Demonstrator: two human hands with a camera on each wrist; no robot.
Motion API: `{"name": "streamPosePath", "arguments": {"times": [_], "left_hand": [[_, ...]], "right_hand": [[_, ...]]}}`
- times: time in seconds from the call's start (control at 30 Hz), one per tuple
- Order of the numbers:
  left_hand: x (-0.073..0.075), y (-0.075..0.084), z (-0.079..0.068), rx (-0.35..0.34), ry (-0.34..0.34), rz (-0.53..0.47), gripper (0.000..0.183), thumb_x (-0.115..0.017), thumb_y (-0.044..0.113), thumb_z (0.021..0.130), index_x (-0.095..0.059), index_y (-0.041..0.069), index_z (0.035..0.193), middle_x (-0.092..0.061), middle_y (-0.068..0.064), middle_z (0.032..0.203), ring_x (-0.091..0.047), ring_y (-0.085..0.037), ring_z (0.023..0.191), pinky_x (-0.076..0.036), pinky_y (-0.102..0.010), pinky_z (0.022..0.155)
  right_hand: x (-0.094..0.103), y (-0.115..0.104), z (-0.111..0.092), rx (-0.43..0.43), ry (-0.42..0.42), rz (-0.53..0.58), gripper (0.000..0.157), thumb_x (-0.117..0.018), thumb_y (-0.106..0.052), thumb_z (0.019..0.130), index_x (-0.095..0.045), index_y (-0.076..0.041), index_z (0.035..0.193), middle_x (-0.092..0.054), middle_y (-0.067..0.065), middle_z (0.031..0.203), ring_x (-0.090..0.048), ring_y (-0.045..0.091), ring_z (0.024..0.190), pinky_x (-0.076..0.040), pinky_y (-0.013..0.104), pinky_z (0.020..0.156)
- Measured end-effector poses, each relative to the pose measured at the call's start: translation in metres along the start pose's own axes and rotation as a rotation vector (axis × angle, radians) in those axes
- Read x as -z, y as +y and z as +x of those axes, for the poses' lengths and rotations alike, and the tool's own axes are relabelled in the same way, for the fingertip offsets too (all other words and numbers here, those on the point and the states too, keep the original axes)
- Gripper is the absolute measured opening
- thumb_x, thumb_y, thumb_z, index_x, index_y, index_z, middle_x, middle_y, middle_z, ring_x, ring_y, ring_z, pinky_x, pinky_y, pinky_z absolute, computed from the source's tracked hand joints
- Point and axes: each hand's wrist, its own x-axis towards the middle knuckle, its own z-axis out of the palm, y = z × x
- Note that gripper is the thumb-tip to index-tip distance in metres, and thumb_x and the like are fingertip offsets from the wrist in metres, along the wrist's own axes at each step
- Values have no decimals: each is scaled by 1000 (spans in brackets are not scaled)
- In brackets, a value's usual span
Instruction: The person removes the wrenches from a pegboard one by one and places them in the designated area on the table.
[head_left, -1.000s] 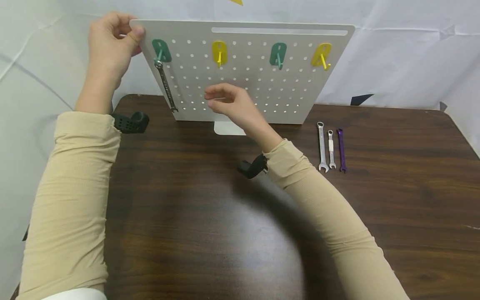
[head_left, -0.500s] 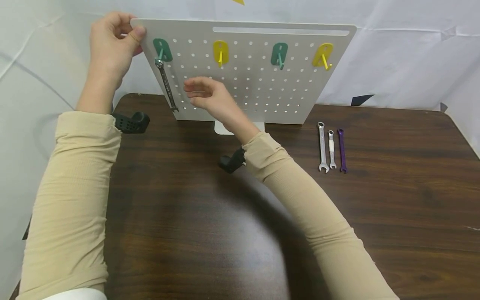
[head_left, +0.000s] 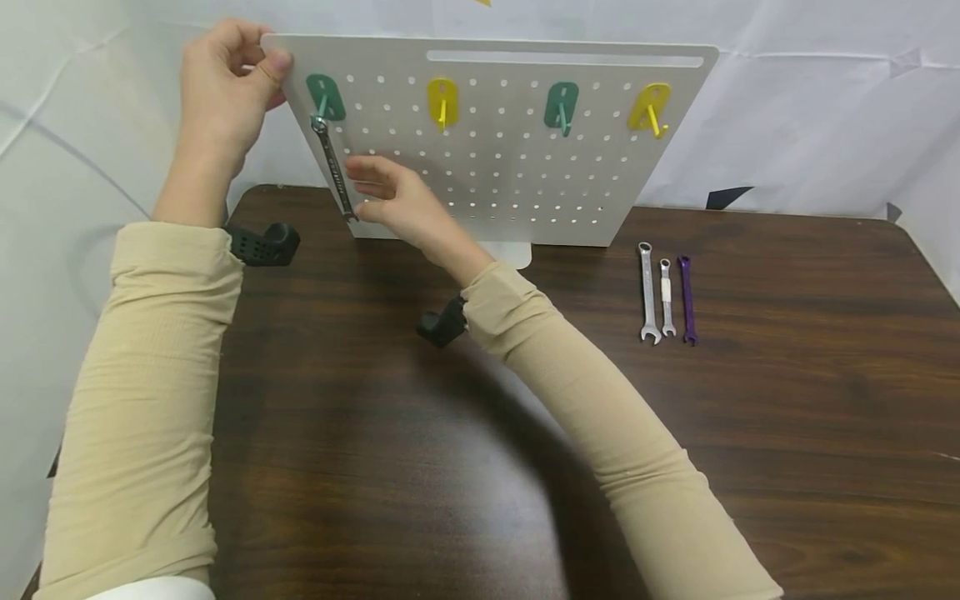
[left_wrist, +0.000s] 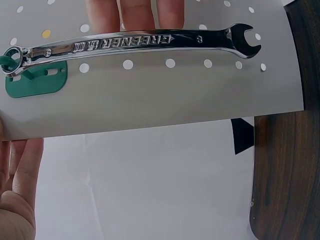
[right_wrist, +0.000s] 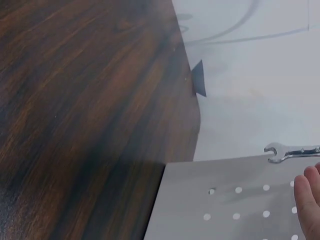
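My left hand (head_left: pixel 225 96) pinches the top left corner of a grey pegboard (head_left: pixel 525 175) between thumb and fingers. From the green hook (head_left: pixel 326 97) at the far left hangs a chrome combination wrench (left_wrist: pixel 135 45) by its ring end, open jaw down. Beside this wrench is my right hand (head_left: pixel 401 200), thumb and fingers apart and holding nothing, the fingertips right at the wrench's right edge. In the left wrist view, the right hand's fingers (left_wrist: pixel 137 15) show just behind the wrench. A yellow hook (head_left: pixel 442 104), another green hook (head_left: pixel 561 107) and another yellow hook (head_left: pixel 649 108) bear nothing.
On the dark wooden table (head_left: pixel 360 467), right of the board, lie a large silver wrench (head_left: pixel 648 292), a smaller wrench with a white band (head_left: pixel 667 292) and a purple wrench (head_left: pixel 687 300). The board stands on a pale base (head_left: pixel 513 254), with white sheeting (head_left: pixel 817 125) behind.
My right hand has moved left across the front of the board to the hanging wrench. The left hand has kept its grip on the corner.
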Motion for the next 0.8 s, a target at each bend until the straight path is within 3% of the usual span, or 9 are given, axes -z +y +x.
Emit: {"name": "streamPosePath", "arguments": {"times": [0.23,0.43,0.8], "left_hand": [[-1,2,-1,-5,-8,-23,30,-64,31,86,-62,17,113,-55,18,85,-63,-4,101,-52,-18,100],[-1,1,0,-14,-8,-19,31,-64,31,86,-62,16,114,-55,18,84,-63,-1,98,-52,-18,100],[-1,-1,1,-4,-9,-19,31,-64,32,86,-62,18,113,-55,19,86,-63,-5,105,-52,-18,101]], "right_hand": [[-5,-5,0,-29,-7,-37,55,-56,2,92,-38,-5,143,-45,11,147,-45,21,136,-48,22,108],[-9,-8,-1,-28,3,-49,52,-56,2,91,-41,-4,141,-52,14,137,-52,24,128,-50,21,104],[-11,-6,-6,-18,30,51,43,-56,2,92,-47,-1,134,-57,21,124,-60,31,113,-60,29,90]]}}
